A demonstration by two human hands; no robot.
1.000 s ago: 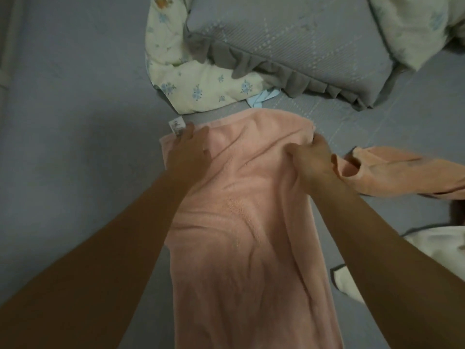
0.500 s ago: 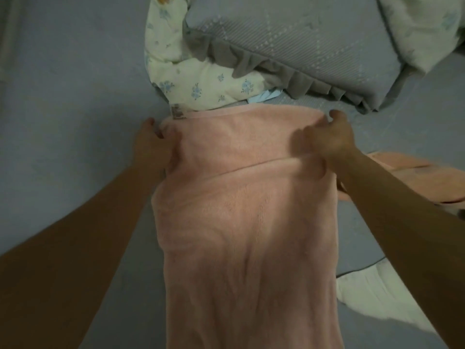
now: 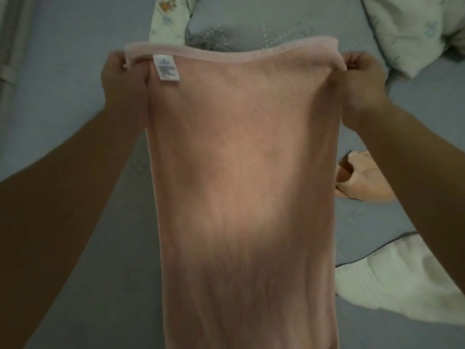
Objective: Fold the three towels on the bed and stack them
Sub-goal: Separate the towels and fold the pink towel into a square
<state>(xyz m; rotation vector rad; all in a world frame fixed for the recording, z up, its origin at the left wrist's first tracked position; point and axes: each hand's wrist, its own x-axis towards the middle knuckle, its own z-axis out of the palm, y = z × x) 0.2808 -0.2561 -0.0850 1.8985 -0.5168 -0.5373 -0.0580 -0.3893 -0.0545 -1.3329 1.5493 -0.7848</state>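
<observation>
A long pink towel hangs lifted in front of me, stretched flat, with a white label near its top left corner. My left hand pinches the top left corner. My right hand pinches the top right corner. The towel's lower end runs out of the bottom of the view. A second, peach towel lies crumpled on the bed at the right, partly hidden by my right forearm. A white towel lies at the lower right.
The grey-blue bed sheet spreads to the left and below. A grey ruffled pillow and a floral pillow lie behind the towel; another floral pillow is at the top right.
Both hands have raised the pink towel's far edge off the bed and pulled it apart; it now hangs stretched, with the label facing me.
</observation>
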